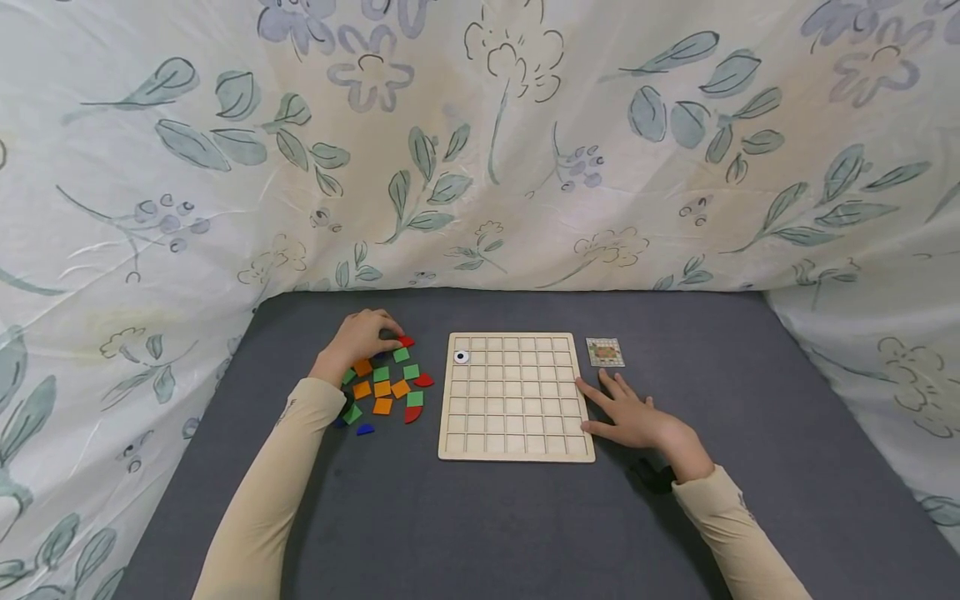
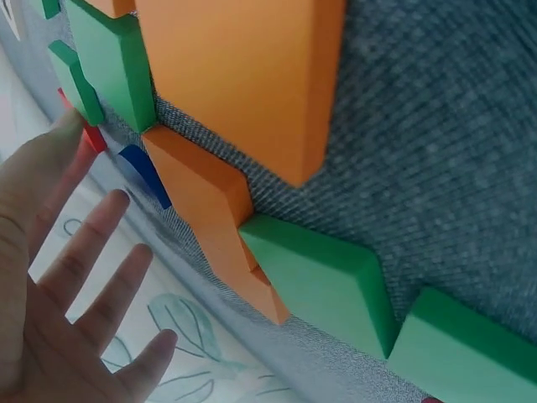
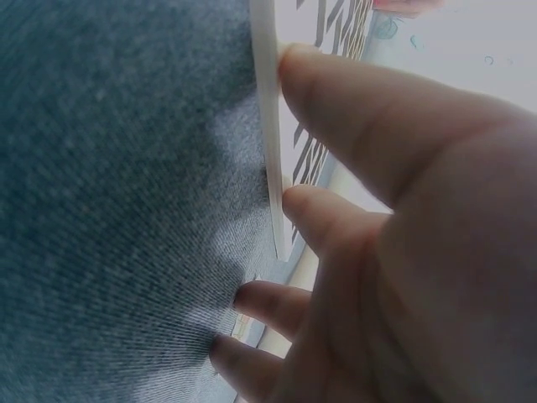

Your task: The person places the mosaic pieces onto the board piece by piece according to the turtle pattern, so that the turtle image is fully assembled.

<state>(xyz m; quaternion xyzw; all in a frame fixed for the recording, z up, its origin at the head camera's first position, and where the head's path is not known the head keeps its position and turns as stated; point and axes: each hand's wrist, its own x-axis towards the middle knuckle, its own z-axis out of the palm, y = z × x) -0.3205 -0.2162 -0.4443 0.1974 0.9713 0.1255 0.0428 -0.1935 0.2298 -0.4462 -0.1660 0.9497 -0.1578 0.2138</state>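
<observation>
At the far edge of a pile of coloured pieces, my left hand (image 1: 363,337) pinches a red piece (image 1: 407,341) between thumb and index finger. In the left wrist view that red piece (image 2: 94,134) shows at the thumb tip, its outline partly hidden, while the other fingers are spread. My right hand (image 1: 633,417) lies with spread fingers at the right side of a wooden grid board (image 1: 517,460). Its thumb and index finger touch the board's edge (image 3: 270,126); the other fingertips rest on the cloth. A white disc with a black centre (image 1: 461,357) sits in the board's upper left.
Left of the board lie several orange squares (image 1: 382,406), green squares (image 1: 411,371), red rounded pieces (image 1: 413,414) and a blue piece (image 1: 365,429). A small patterned card (image 1: 605,352) lies right of the board. A floral curtain (image 1: 525,208) hangs behind the grey tabletop (image 1: 487,533).
</observation>
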